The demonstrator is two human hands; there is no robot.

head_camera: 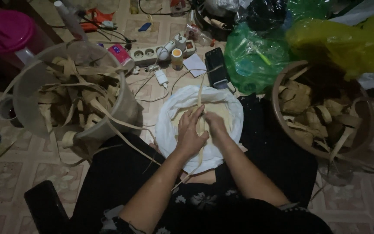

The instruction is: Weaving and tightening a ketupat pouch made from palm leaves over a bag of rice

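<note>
Hands meet over the white bag (169,130) in my feed, right in front of the seated person's lap. I see the left hand (190,135) curled, fingers bent around a pale leaf strip (201,93) that runs up from between the two hands toward the power strip (152,54). I read the right hand (215,123) as closed too, pinching the same strip just beside the left (the fingertips themselves are too dark for me to separate). The strip lies over the middle of the bag, touching both hands.

To the person's left I see a clear plastic bucket (27,97) stuffed with woven leaf casings and loose strips, some trailing over its rim onto the black cloth (117,173). On the right, a brown round basket (364,130) holds more casings. Green (252,56) and yellow plastic bags (347,39) sit behind it, near a dark phone (216,65) on the tiled floor.
</note>
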